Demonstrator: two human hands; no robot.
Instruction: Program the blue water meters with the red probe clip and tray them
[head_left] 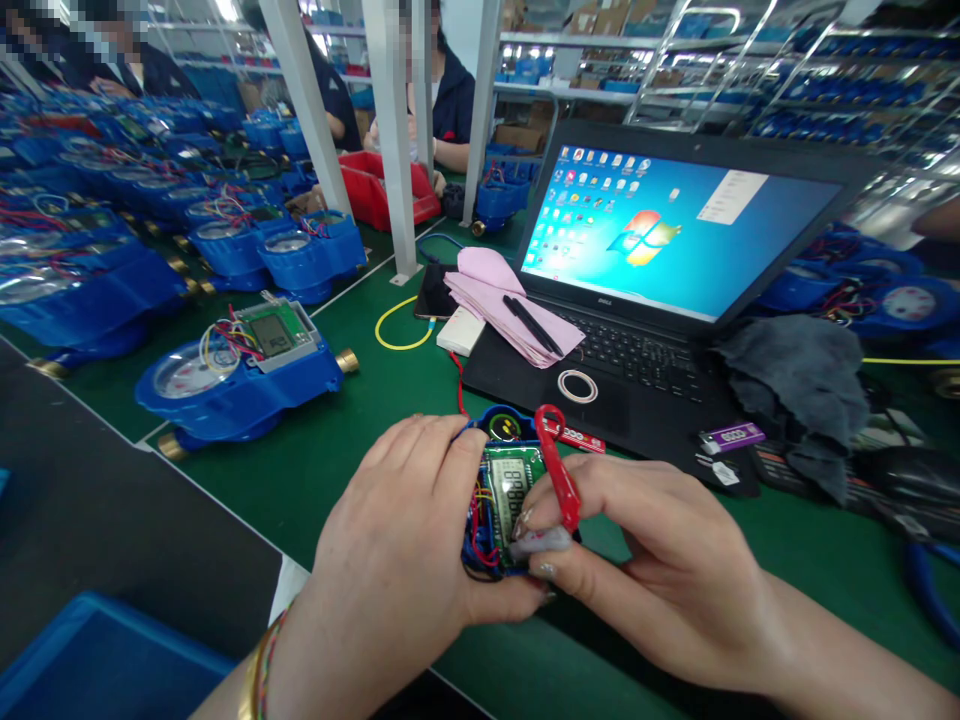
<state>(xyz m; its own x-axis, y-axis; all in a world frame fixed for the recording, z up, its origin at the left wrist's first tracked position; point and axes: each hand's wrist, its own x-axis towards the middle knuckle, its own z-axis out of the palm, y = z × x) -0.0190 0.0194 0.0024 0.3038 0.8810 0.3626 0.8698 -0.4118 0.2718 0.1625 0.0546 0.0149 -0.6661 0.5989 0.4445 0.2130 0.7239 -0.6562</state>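
Note:
My left hand is wrapped round a small blue electronic module with a green LCD board and coloured wires, held just above the green mat. My right hand pinches a red clip tool against the module's right side, fingertips touching the board. A blue water meter with an exposed circuit board lies on the mat to the left, apart from both hands.
An open black laptop stands behind the hands, with pink paper, a pen and a tape ring on it. A grey cloth lies at the right. Several blue meters crowd the left. Other people sit at the far side.

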